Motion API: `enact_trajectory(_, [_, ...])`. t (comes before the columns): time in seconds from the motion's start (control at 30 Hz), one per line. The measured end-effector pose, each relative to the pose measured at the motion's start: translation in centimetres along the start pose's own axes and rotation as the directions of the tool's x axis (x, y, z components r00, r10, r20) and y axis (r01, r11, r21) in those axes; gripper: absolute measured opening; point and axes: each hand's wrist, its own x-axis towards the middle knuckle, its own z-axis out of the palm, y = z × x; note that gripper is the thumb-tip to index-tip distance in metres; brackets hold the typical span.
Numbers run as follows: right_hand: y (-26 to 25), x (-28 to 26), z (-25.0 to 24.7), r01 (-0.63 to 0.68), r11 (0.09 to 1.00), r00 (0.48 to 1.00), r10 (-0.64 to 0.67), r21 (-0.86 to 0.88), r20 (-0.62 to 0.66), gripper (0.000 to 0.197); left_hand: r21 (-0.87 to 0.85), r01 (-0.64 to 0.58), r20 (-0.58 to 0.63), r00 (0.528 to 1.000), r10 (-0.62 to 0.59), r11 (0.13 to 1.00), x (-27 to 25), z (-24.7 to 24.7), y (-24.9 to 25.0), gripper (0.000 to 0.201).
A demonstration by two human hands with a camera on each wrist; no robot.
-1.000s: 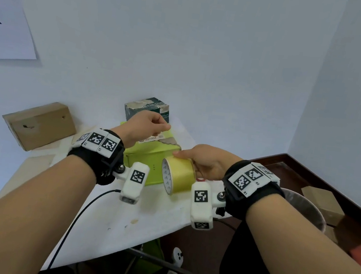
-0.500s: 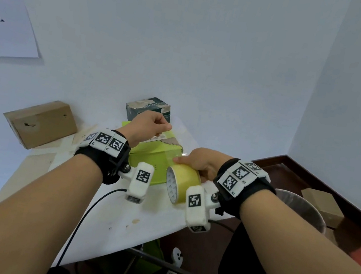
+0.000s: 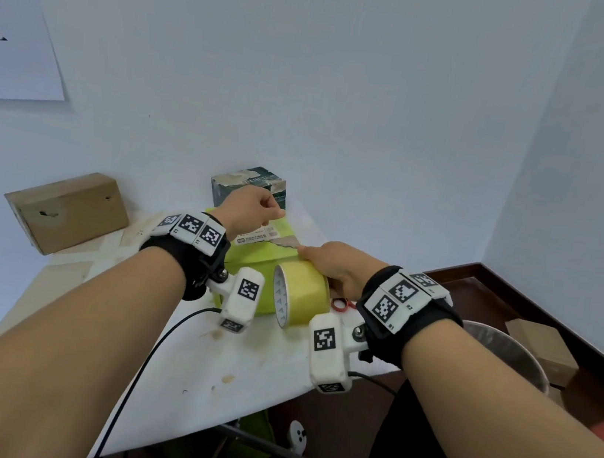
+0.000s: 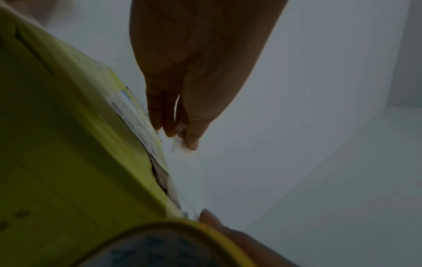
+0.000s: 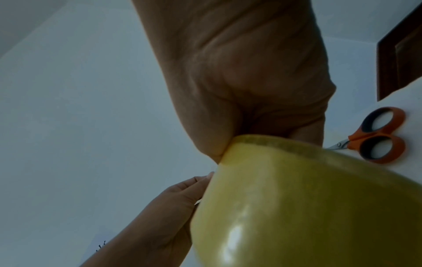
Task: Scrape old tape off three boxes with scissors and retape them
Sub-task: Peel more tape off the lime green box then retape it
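Note:
A lime-green box [image 3: 253,257] with a white label lies on the white table [image 3: 196,361]. My left hand [image 3: 253,208] hovers over its far end and pinches the free end of clear tape [image 4: 180,142] between thumb and fingers. My right hand [image 3: 330,264] grips a yellowish tape roll [image 3: 298,296] at the box's near right corner, thumb on top. In the left wrist view a clear strip runs from the roll [image 4: 173,247] up to the pinching fingers [image 4: 169,126]. Orange-handled scissors [image 5: 376,137] lie on the table right of the roll.
A dark green printed box [image 3: 248,182] stands behind the green one by the wall. A brown cardboard box [image 3: 66,211] sits at the table's far left. A metal bin [image 3: 508,351] and more cardboard boxes [image 3: 540,347] are on the floor to the right.
My left hand has drawn the tape end farther away over the green box. My right hand with the roll has shifted slightly toward the box.

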Motion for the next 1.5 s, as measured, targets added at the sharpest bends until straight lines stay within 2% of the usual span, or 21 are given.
enact_trajectory(0.2, [-0.2,-0.1,-0.1,-0.016,0.996,1.0,0.016,-0.092,0.003,0.035,0.081,0.002,0.049,0.999,-0.006,0.997,0.4,0.3,-0.3,0.024])
enact_trajectory(1.1, [0.0,1.4,0.3,-0.032,0.986,0.999,0.034,-0.163,0.009,0.037,0.192,0.001,0.129,0.991,-0.026,0.981,2.0,0.9,-2.0,0.02])
enact_trajectory(1.37, [0.4,1.5,0.3,-0.018,0.977,1.0,0.022,-0.21,0.012,0.039,0.373,-0.118,0.172,0.984,0.057,0.92,1.7,1.1,-1.5,0.02])
enact_trajectory(1.5, [0.5,1.8,0.3,0.002,0.975,1.0,0.004,-0.222,0.027,0.04,0.414,-0.12,0.214,0.976,0.031,0.902,1.7,1.0,-1.6,0.022])
